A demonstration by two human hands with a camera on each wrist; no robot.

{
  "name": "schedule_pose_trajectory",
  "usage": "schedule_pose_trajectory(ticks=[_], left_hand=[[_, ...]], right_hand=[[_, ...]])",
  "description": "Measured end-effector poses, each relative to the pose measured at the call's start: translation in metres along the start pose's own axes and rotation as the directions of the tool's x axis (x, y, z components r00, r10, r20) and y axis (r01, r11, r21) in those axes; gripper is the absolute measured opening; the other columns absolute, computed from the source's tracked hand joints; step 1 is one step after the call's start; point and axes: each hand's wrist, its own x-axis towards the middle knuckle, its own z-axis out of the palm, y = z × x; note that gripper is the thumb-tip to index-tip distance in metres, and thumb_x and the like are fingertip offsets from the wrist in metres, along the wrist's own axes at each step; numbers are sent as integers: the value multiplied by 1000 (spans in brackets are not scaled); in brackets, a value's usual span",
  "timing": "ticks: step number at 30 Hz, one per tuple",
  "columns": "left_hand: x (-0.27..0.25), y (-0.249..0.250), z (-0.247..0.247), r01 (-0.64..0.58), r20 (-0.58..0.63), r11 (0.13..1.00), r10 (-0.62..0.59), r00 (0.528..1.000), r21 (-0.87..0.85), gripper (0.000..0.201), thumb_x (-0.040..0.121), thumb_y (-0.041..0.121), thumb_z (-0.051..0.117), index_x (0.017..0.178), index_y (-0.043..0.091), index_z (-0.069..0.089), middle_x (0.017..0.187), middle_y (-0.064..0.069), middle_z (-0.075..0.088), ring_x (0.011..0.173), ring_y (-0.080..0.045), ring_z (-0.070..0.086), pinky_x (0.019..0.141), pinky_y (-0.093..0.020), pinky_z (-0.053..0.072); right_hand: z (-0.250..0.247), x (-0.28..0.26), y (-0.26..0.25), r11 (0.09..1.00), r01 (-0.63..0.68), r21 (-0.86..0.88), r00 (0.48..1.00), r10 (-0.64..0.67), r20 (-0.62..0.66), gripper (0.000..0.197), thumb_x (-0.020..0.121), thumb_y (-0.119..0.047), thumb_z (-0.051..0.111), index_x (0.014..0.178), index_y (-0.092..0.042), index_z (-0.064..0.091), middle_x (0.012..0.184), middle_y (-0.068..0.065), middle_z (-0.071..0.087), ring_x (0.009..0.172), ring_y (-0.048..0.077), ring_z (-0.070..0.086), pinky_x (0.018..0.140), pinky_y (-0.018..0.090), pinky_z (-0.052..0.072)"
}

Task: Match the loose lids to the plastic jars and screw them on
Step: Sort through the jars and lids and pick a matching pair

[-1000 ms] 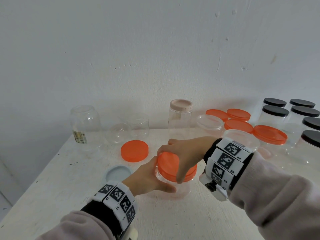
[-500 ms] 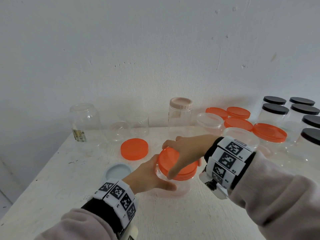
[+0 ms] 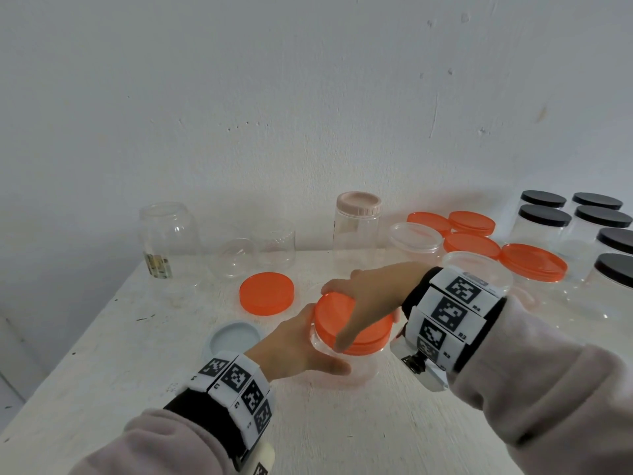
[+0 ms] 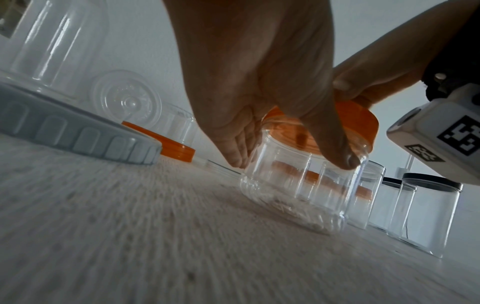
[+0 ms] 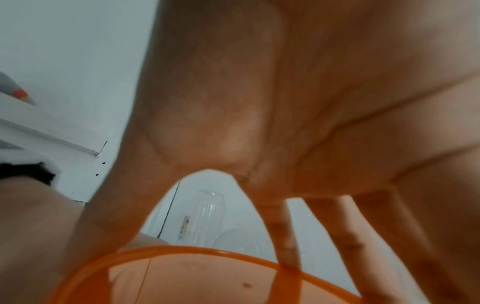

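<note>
A short clear plastic jar (image 3: 356,366) (image 4: 301,191) stands on the white table near its middle. An orange lid (image 3: 334,318) (image 4: 361,125) (image 5: 207,279) sits tilted on the jar's mouth. My left hand (image 3: 301,344) (image 4: 285,156) grips the jar's side, thumb in front and fingers behind. My right hand (image 3: 363,303) (image 5: 285,226) comes from above and grips the orange lid by its rim. A loose orange lid (image 3: 267,293) and a pale blue lid (image 3: 234,339) (image 4: 78,127) lie on the table to the left.
Open clear jars (image 3: 168,234) and a pink-lidded jar (image 3: 358,228) stand by the back wall. Orange-lidded jars (image 3: 532,267), clear-lidded jars (image 3: 414,240) and black-lidded jars (image 3: 544,221) crowd the right side. The table's left edge (image 3: 68,354) runs close by.
My right hand has turned on the orange lid, its fingers sliding round the rim, and the lid now sits more tilted. The left hand keeps its hold on the jar.
</note>
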Motion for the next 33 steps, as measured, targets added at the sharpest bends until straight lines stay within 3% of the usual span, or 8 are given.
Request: schedule_pose_trajectory(ticks=[3, 8, 13, 16, 22, 27, 29, 33], left_hand=[[0, -1, 0, -4, 0, 1000, 4, 1000, 3, 106, 59, 41, 90, 144, 29, 27, 136, 10, 51, 126, -14, 48, 109, -41, 39], [1, -3, 1, -8, -11, 1000, 8, 1000, 3, 106, 60, 40, 90, 144, 30, 27, 135, 11, 51, 126, -13, 48, 110, -38, 39], [3, -3, 1, -9, -14, 1000, 10, 1000, 14, 105, 59, 42, 90, 143, 31, 28, 133, 12, 52, 124, -12, 49, 107, -35, 40], [2, -4, 2, -7, -16, 999, 7, 1000, 34, 103, 59, 45, 89, 141, 31, 29, 129, 14, 53, 119, -12, 50, 99, -29, 41], [3, -4, 3, -13, -22, 1000, 13, 1000, 17, 109, 58, 41, 91, 144, 27, 27, 135, 10, 51, 125, -14, 49, 109, -39, 40], [2, -4, 3, -14, -25, 1000, 15, 1000, 21, 106, 58, 42, 90, 143, 28, 29, 132, 12, 53, 122, -12, 50, 105, -35, 42], [2, -3, 3, -13, -24, 999, 14, 1000, 31, 103, 59, 43, 89, 142, 29, 29, 128, 14, 54, 118, -11, 51, 99, -29, 42], [2, -3, 3, -12, -31, 1000, 12, 999, 6, 105, 59, 39, 91, 143, 27, 29, 133, 10, 52, 124, -13, 49, 107, -36, 40]], right_hand=[[2, 1, -1, 998, -53, -21, 998, 52, -41, 105, 62, -87, 57, 147, -35, 23, 134, -2, 49, 63, 9, 48, 59, 28, 36], [-6, 0, 0, 999, 1, -49, 1000, 1, 29, 110, 61, -70, 75, 146, -51, 8, 147, -5, 31, 122, 27, 44, 88, 39, 40], [-1, 1, -1, 1000, -16, -17, 999, 15, -34, 96, 64, -79, 64, 144, -45, 24, 133, -5, 43, 67, 11, 50, 61, 29, 37], [4, 2, -2, 997, -78, -4, 993, 77, -87, 105, 62, -90, 52, 143, -26, 33, 113, -3, 50, 64, 12, 51, 60, 28, 38], [-3, -3, 2, 1000, 10, -27, 1000, -9, 27, 107, 64, -69, 74, 146, -54, 8, 149, -5, 28, 130, 28, 40, 96, 43, 40], [3, -1, 0, 999, -29, 22, 998, 30, -46, 99, 63, -82, 63, 145, -47, 21, 140, -3, 38, 65, 10, 46, 73, 35, 42], [6, 1, 0, 997, -66, 31, 994, 68, -86, 102, 62, -89, 54, 145, -36, 26, 137, 0, 45, 62, 7, 43, 63, 30, 38], [2, -2, 3, 999, -52, -14, 998, 52, -22, 112, 58, -83, 65, 149, -46, 9, 150, -2, 31, 109, 22, 50, 89, 39, 43]])
